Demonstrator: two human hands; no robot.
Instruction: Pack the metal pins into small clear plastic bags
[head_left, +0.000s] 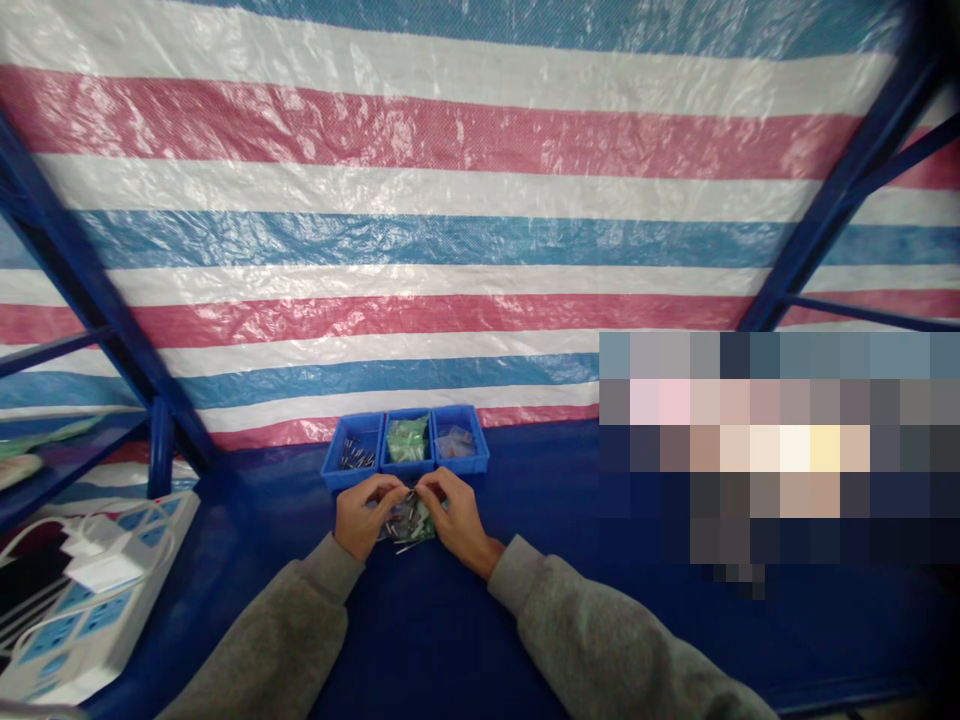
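Note:
My left hand [362, 517] and my right hand [459, 518] meet just in front of the blue bins. Thumb and fingers are pinched together on both, with the fingertips nearly touching. Whatever they hold is too small to make out. Beneath the fingers lies a small pile of thin metal pieces and clear plastic [409, 522], partly covered by my hands. Just behind stand three blue bins: the left bin [328, 470] contains thin metal pieces, the middle bin [407, 468] green packets, and the right bin [480, 462] small clear bags.
A blue table top [427, 640] stretches under my arms. At the left lies a white power strip [142, 590] with a plugged-in white adapter [109, 555] and cables. A striped plastic sheet [450, 240] hangs behind, between blue metal posts. A pixelated area covers the right side.

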